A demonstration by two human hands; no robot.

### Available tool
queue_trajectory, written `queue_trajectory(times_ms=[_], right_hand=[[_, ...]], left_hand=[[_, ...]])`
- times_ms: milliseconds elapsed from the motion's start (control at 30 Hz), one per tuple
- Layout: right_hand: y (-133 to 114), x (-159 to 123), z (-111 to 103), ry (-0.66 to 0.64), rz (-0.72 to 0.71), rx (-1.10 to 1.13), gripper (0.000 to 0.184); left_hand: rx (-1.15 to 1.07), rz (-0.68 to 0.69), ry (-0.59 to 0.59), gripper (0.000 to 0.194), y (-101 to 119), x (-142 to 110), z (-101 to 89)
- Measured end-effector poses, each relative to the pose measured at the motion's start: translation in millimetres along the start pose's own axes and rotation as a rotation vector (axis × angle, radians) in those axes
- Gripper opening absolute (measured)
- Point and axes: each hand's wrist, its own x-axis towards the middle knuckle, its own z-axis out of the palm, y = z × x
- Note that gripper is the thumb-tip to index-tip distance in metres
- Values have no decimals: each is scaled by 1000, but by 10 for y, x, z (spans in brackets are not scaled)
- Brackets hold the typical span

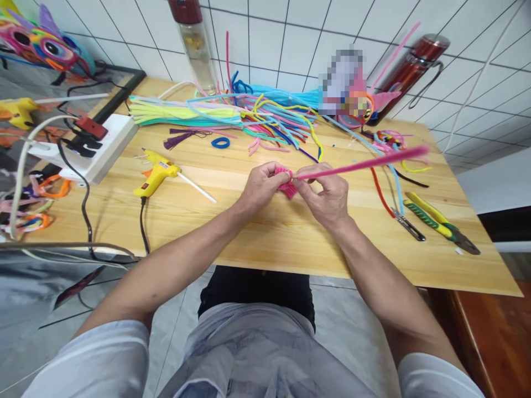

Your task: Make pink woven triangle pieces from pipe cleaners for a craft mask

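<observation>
My left hand (262, 185) pinches a small pink piece of bent pipe cleaner (287, 189) above the middle of the table. Close beside it, my right hand (326, 196) grips a long pink pipe cleaner (373, 161) near its inner end. The free length of this stem points out to the right and slightly up. Its inner end meets the bent piece between my two hands; whether they are one strand I cannot tell. My fingertips hide part of the bent piece.
A yellow glue gun (160, 171) lies left, its cord trailing off the front edge. Bundled pipe cleaners (186, 113) lie along the back. Pliers (442, 224) and thread snips (409, 225) rest at right. A power strip (108, 146), glass bottle (194, 50) and red flask (415, 66) stand around.
</observation>
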Motion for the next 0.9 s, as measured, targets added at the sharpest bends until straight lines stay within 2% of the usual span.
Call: queue_trajectory(times_ms=[133,267,333,500,567,700,900], right_hand=[[27,30,2,-62,-154,-79,19],[-21,41,-18,-59,-127,-82,17],[-76,32,-36,-62,-36,-12,21],[-207,18,-41,-142,413,273,47],[-226,31,-23,-177,521,358,58],[-227,73,6,-230,619,542,68],[-244,62,52,-267,678,594,55]], left_hand=[[-54,16,49,18,-40,18,-4],[-81,89,60,15,-60,22,1],[-54,120,80,13,-48,21,3],[29,178,146,9,-8,17,14],[45,206,149,8,-11,15,17],[71,274,124,7,-30,-6,21],[132,283,155,5,-31,-29,22]])
